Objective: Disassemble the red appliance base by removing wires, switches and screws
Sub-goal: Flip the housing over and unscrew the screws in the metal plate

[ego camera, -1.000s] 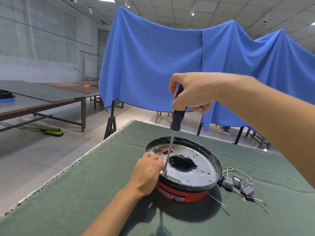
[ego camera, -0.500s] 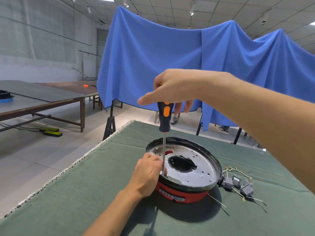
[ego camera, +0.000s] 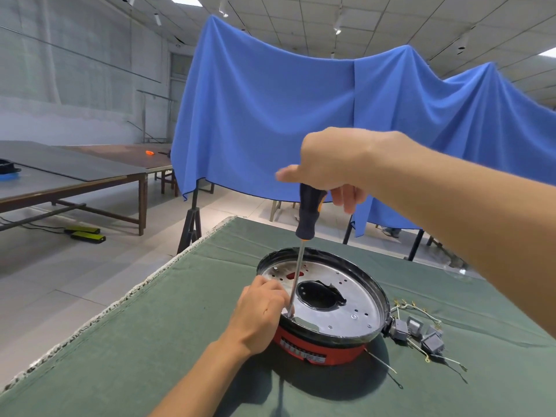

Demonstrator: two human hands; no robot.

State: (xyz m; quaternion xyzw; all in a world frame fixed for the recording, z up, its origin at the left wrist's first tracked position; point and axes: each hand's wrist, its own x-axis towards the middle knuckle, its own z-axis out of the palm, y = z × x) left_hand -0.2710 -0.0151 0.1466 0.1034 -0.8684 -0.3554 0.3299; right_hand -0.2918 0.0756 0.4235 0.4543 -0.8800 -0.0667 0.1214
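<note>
The red appliance base sits on the green cloth, topped by a round silver plate with a dark central hole. My right hand holds the top of a black-and-orange screwdriver, thumb stretched left. The shaft runs down to the plate's near-left edge, where the tip meets it. My left hand rests curled on the base's left rim, fingers beside the shaft's lower end. Whether they pinch the shaft is hidden.
Grey switches with wires lie on the green table cloth right of the base. The table's left edge runs diagonally. A blue drape hangs behind; wooden tables stand far left.
My right hand has kept shifting its hold on the screwdriver handle, which has rotated and tilted slightly. The left hand and base stay in place.
</note>
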